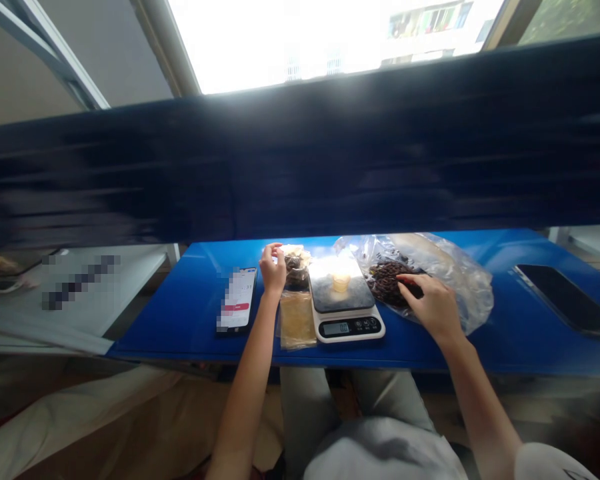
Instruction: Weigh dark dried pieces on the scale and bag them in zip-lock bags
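My left hand (273,268) has its fingers curled at the left edge of a small clear plastic packet (296,277) with dark bits and a pale top. What its fingertips grip is too small to make out. On the right, my right hand (434,303) reaches over a heap of dark brown, pellet-like pieces (387,283), thumb and index finger apart at the heap's edge. The pieces lie in the mouth of a large clear plastic bag (467,290). Between the hands stands a white kitchen scale (347,327) reading 0.0, with a small yellowish cup (341,283) on its dark plate.
Flat yellowish clear bags (299,320) lie left of the scale. A phone with a lit screen (239,300) is farther left; a dark phone (567,297) lies at the right. Above the blue table (180,320) a dark blue panel (300,160) crosses the view.
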A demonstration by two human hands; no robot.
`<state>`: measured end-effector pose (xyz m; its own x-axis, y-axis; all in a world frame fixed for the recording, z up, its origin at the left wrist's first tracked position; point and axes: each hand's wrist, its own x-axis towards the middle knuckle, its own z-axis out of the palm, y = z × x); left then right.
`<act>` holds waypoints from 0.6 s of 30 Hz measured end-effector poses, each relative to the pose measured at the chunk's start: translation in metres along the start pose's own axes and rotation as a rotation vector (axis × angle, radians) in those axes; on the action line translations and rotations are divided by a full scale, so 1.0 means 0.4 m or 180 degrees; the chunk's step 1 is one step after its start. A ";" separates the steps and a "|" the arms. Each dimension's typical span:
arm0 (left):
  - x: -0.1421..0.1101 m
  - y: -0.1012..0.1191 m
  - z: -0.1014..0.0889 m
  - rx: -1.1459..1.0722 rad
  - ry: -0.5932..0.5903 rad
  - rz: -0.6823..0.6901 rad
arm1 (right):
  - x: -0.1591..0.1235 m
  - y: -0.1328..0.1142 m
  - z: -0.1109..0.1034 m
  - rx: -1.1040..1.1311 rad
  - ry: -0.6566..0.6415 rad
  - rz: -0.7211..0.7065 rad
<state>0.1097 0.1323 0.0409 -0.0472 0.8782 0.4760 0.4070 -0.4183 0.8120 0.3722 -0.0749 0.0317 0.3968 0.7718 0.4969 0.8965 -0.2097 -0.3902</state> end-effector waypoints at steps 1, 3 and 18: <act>0.000 0.002 0.000 0.0005 -0.0009 0.0001 | 0.000 0.001 0.000 0.0017 0.0024 -0.0005; -0.001 0.006 0.000 0.0000 -0.0022 -0.0001 | 0.002 0.003 -0.002 0.0051 0.0057 -0.0009; -0.011 -0.002 0.016 -0.0075 -0.0105 -0.0083 | 0.007 0.015 -0.018 0.0568 -0.0261 0.0242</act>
<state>0.1155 0.1304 0.0360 -0.0274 0.8959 0.4435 0.3845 -0.4001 0.8319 0.3801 -0.0783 0.0361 0.4380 0.8056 0.3990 0.8126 -0.1650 -0.5589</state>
